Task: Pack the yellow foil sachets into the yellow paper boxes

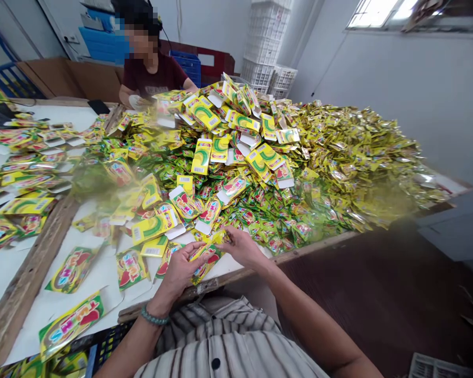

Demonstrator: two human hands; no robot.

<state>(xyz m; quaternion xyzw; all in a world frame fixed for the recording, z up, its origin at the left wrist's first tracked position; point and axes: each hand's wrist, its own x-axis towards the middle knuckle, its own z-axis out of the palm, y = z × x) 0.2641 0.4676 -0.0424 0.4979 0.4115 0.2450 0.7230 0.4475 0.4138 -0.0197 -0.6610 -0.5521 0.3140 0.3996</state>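
My left hand (185, 268) grips a small yellow-and-green printed carton (205, 265) near the table's front edge, with its thumb across the printed face. At the carton's far end, my right hand (242, 247) pinches a small yellow sachet (220, 237). Whether the sachet is partly inside the carton I cannot tell, as the fingers cover the opening. Just beyond both hands lie more cartons with white flaps standing out, such as a yellow carton (156, 224). Several flat cartons, among them a watermelon-printed carton (132, 268), lie to the left of my left hand.
A tall heap of green sachets (260, 215) and yellow sachets (350, 152) covers the table, with cartons on top. A wooden strip (35, 268) divides the tabletop on the left. Across the table sits another person (153, 73). White crates (266, 42) stand stacked behind.
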